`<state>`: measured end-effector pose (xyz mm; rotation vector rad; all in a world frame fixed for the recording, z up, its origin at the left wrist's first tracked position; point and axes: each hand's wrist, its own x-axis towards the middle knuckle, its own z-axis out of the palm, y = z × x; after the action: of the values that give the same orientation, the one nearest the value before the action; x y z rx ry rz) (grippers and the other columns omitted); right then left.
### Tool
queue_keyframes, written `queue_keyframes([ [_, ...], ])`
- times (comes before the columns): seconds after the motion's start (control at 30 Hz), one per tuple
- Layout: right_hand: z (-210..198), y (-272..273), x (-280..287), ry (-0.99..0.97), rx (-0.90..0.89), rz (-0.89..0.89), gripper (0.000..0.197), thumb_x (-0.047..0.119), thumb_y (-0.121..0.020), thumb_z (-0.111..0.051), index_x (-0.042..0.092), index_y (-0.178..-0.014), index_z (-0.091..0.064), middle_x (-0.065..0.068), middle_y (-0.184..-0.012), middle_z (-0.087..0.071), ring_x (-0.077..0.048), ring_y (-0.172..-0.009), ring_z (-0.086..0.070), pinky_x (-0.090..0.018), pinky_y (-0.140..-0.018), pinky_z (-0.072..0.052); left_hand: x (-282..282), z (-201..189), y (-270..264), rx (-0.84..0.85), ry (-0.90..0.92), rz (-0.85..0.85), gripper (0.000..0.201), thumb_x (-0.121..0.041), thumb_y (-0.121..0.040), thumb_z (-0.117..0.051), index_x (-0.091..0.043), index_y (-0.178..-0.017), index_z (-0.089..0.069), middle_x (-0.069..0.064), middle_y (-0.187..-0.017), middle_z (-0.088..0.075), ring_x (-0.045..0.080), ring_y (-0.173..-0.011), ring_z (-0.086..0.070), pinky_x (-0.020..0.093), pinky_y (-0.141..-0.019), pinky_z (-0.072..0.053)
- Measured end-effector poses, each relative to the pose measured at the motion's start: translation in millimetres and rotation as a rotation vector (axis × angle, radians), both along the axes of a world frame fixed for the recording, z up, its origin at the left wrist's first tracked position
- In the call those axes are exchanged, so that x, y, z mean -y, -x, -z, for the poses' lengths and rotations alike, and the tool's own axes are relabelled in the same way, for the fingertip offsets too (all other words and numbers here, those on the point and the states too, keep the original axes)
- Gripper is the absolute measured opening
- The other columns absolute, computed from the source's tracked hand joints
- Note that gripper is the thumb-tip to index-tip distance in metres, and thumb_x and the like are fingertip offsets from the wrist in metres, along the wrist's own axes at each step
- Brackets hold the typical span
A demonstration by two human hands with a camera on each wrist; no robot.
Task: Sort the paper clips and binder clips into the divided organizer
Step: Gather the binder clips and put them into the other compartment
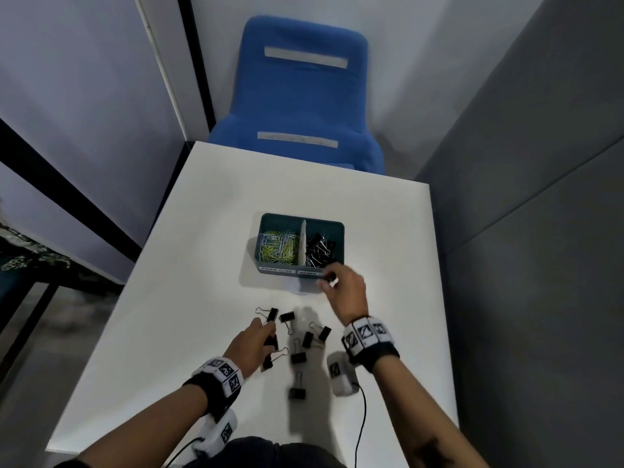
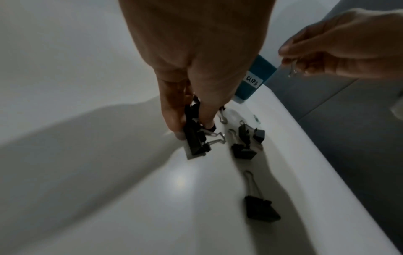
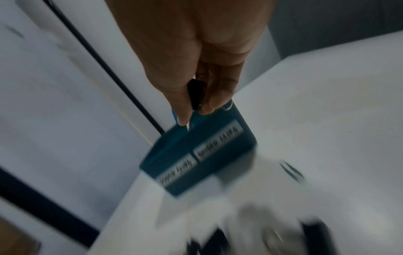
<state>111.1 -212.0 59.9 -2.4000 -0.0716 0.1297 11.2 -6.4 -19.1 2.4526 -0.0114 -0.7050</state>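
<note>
Mid-frame, the right hand (image 1: 347,288) pinches a black metal binder clip (image 3: 195,96) beside the teal divided organizer (image 1: 270,228); lower, the left hand (image 1: 251,346) pinches another black binder clip (image 2: 193,138).

I am looking into a small office cubicle or work booth. A plain white table (image 1: 209,251) fills the space, hemmed in by a grey fabric partition panel (image 1: 526,170) on the right and pale wall panels with black frames (image 1: 84,106) on the left. A blue upholstered office chair (image 1: 304,99) stands against the tabletop's far edge. Near the tabletop's middle sits a teal desk organizer (image 1: 266,255) with printed labels, holding stationery: paper clips (image 1: 278,246) and binder clips (image 1: 319,249).
</note>
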Motion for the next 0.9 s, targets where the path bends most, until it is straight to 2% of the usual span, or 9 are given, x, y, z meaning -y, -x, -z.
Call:
queue_keyframes([
  [0.07,-20,-25,2,-0.131,0.027,0.030,0.025,0.018,-0.080,-0.076,0.015,-0.103,-0.067,0.007,-0.093,-0.065,-0.003,-0.076,-0.060,-0.006,-0.073,-0.049,5,-14,-10,0.075,0.016,0.024,0.020,-0.018,-0.086,-0.062,-0.018,-0.103,-0.051,-0.003,-0.100,-0.042,0.028,-0.083,-0.058,0.034,-0.071,-0.045],
  [0.17,-33,-49,7,-0.159,0.025,0.063,0.040,0.025,-0.078,-0.077,0.019,-0.116,-0.064,0.006,-0.103,-0.064,-0.009,-0.075,-0.060,-0.024,-0.076,-0.052,19,-53,-41,0.214,0.092,0.039,0.013,-0.020,-0.090,-0.061,-0.018,-0.101,-0.052,-0.004,-0.102,-0.045,0.020,-0.082,-0.057,0.030,-0.074,-0.049],
  [0.27,-19,-50,14,-0.077,0.045,0.117,0.031,0.020,-0.079,-0.071,0.023,-0.110,-0.064,0.004,-0.101,-0.067,-0.017,-0.077,-0.063,-0.033,-0.077,-0.053,34,-89,-83,0.318,0.185,-0.017,0.013,-0.019,-0.091,-0.060,-0.020,-0.103,-0.055,-0.004,-0.105,-0.049,0.013,-0.086,-0.056,0.026,-0.078,-0.051],
  [0.37,5,-28,16,-0.033,0.006,0.119,0.025,0.010,-0.077,-0.064,0.023,-0.098,-0.066,0.006,-0.090,-0.068,-0.015,-0.072,-0.063,-0.031,-0.072,-0.053,46,-110,-120,0.345,0.229,-0.050,0.030,-0.017,-0.090,-0.062,-0.021,-0.119,-0.054,-0.002,-0.108,-0.050,0.012,-0.093,-0.050,0.029,-0.085,-0.046],
  [0.43,21,-8,17,0.021,-0.065,0.082,0.023,0.011,-0.079,-0.063,0.022,-0.099,-0.066,0.005,-0.091,-0.067,-0.015,-0.072,-0.063,-0.028,-0.071,-0.051,51,-115,-133,0.354,0.231,-0.037,0.047,-0.015,-0.089,-0.064,-0.022,-0.132,-0.046,0.001,-0.106,-0.048,0.013,-0.088,-0.047,0.032,-0.085,-0.046],
  [0.57,52,29,19,0.226,-0.217,-0.109,0.031,0.022,-0.084,-0.060,0.022,-0.115,-0.058,0.000,-0.107,-0.060,-0.022,-0.092,-0.061,-0.032,-0.077,-0.049,39,-91,-120,0.345,0.182,0.009,0.040,-0.021,-0.089,-0.065,-0.022,-0.127,-0.050,0.001,-0.121,-0.053,0.015,-0.104,-0.055,0.032,-0.092,-0.048],
  [0.67,68,50,19,0.335,-0.266,-0.199,0.036,0.021,-0.084,-0.057,0.022,-0.120,-0.056,-0.005,-0.113,-0.055,-0.030,-0.097,-0.060,-0.036,-0.076,-0.048,14,-55,-91,0.246,-0.016,0.140,0.032,-0.028,-0.090,-0.062,-0.024,-0.120,-0.052,-0.002,-0.124,-0.052,0.018,-0.111,-0.056,0.035,-0.088,-0.050],
  [0.8,82,72,13,0.426,-0.292,-0.285,0.038,0.018,-0.084,-0.055,0.020,-0.122,-0.051,-0.008,-0.114,-0.050,-0.033,-0.094,-0.059,-0.035,-0.066,-0.044,-11,-17,-58,0.008,-0.257,0.262,0.061,-0.035,-0.090,-0.060,-0.025,-0.142,-0.031,0.007,-0.138,-0.036,0.027,-0.120,-0.042,0.040,-0.088,-0.045],
  [0.9,90,83,2,0.448,-0.286,-0.302,0.034,0.014,-0.085,-0.054,0.019,-0.118,-0.049,-0.008,-0.114,-0.047,-0.031,-0.096,-0.055,-0.033,-0.063,-0.040,-12,-4,-41,-0.025,-0.342,0.329,0.075,-0.029,-0.091,-0.059,-0.030,-0.151,-0.013,0.010,-0.148,-0.023,0.031,-0.126,-0.035,0.040,-0.086,-0.046],
])
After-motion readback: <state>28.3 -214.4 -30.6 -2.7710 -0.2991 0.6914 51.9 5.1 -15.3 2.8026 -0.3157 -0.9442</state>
